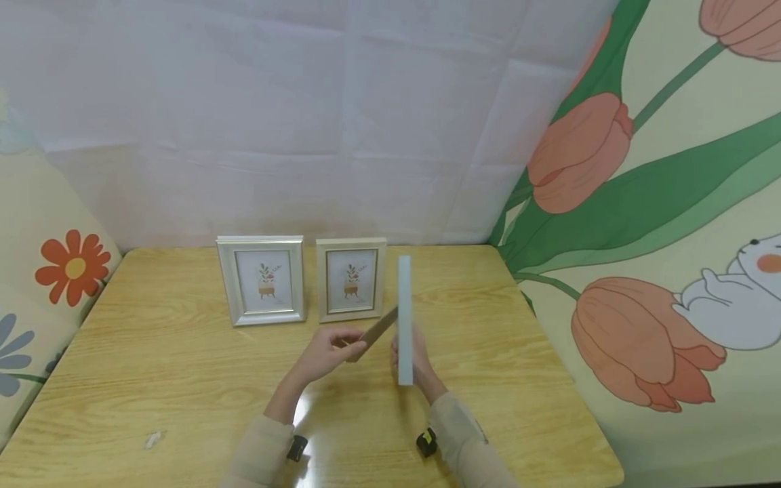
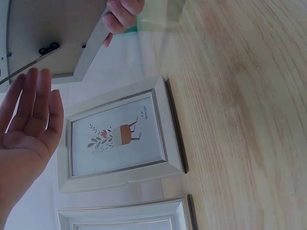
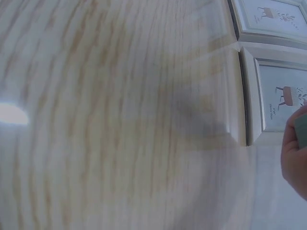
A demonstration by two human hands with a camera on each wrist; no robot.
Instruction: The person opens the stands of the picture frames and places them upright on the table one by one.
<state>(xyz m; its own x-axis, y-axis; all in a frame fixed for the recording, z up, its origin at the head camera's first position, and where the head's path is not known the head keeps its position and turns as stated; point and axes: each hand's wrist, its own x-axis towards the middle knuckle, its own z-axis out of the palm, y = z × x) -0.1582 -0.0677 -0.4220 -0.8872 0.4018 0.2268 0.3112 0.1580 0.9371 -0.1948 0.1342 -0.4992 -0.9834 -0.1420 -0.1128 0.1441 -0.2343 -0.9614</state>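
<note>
A picture frame (image 1: 405, 318) with a pale blue edge is held upright, edge-on in the head view. My right hand (image 1: 421, 356) grips its side; in the left wrist view curled fingers (image 2: 122, 18) wrap the border. The brown stand (image 1: 379, 331) is swung out from the frame's back. My left hand (image 1: 328, 351) pinches the stand's free end between thumb and fingertips. The grey back panel (image 2: 53, 28) of this frame faces the left wrist camera. Its picture side is hidden.
A silver frame (image 1: 299, 285) and a cream frame (image 1: 322, 288) stand side by side behind my left hand, both showing a plant print. The wooden table (image 1: 183, 393) meets a white cloth (image 1: 274, 135) at the back and a flower-painted wall (image 1: 659, 237) at right.
</note>
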